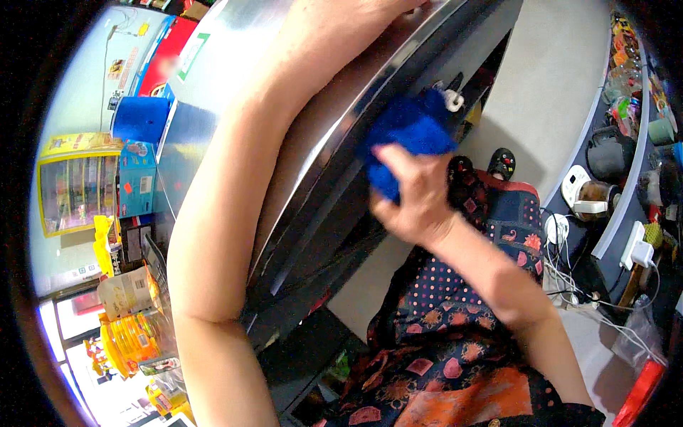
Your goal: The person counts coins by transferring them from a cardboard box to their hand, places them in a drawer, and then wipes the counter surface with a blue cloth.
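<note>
My right hand (413,195) is closed around a bunched blue cloth (421,131), both blurred. It holds the cloth against or just in front of the dark front (320,235) of a metal-topped counter. Just beyond the cloth, a small white ring-shaped item (453,100) hangs by a dark piece on that front. My left arm reaches across the shiny metal top (304,144). The left hand (368,13) lies at the upper picture edge, close to the counter's rim, with its fingers mostly cut off; whether it grips anything is hidden.
Left of the counter stand a blue cylindrical container (140,118), a yellow-framed display case (80,192) and orange packaged goods (133,341). To my right, shelving holds a black pot (611,152) and a glass-jug appliance (592,197). White cables (565,272) trail beside a power strip (633,245).
</note>
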The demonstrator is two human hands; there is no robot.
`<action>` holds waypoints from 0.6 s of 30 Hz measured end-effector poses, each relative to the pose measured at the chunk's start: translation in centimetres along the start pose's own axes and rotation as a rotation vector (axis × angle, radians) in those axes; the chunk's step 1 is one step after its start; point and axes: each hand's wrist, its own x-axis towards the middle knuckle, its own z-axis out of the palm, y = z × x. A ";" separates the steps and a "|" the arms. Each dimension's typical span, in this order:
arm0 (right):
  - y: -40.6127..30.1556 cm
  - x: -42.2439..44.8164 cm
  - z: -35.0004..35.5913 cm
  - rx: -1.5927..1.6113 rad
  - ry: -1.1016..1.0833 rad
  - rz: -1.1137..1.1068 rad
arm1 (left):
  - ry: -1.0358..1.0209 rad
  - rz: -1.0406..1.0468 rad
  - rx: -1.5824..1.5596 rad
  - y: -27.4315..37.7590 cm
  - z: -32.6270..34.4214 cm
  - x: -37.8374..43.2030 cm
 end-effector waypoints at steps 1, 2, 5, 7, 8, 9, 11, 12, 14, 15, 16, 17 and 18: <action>-2.2 0.5 -0.5 0.047 -0.278 0.068 | 0.004 -0.001 0.002 -0.5 -0.4 -0.2; -4.8 1.5 -0.9 0.094 -0.523 0.077 | 0.035 -0.016 0.031 -0.3 -1.1 -0.7; -5.5 -1.3 1.1 0.161 -0.278 -0.322 | 0.016 0.030 -0.013 -1.2 -0.5 0.4; -5.0 -1.3 1.0 0.178 -0.341 -0.417 | -0.004 0.080 -0.050 -1.3 -0.3 0.5; -3.5 -0.9 0.9 0.062 -0.361 -0.540 | -0.013 0.044 -0.112 -1.2 -0.2 0.5; -2.2 -0.6 0.5 0.008 -0.364 -0.605 | -0.014 0.049 -0.103 -1.0 -0.4 0.4; 0.6 -0.7 -0.2 -0.054 -0.485 -0.561 | 0.003 0.037 -0.065 -1.7 -0.7 0.3; 2.2 -1.0 -1.0 -0.080 -0.602 -0.444 | -0.011 0.048 -0.077 -1.8 -0.5 0.6; 4.4 -1.9 -1.2 -0.086 -0.708 -0.329 | 0.018 0.048 0.067 -1.7 -0.7 0.0; 5.3 -2.1 -1.2 -0.073 -0.640 -0.240 | 0.012 0.050 0.067 -1.8 -0.6 0.0; 6.2 -2.4 -1.2 -0.069 -0.604 -0.192 | 0.029 0.081 0.049 -1.8 -0.5 0.0; 7.1 -2.6 -1.3 -0.063 -0.568 -0.147 | 0.045 0.111 0.031 -1.8 -0.4 0.0; 7.7 -2.5 -1.6 -0.113 -0.513 -0.202 | 0.028 0.068 0.030 -1.6 -0.5 0.0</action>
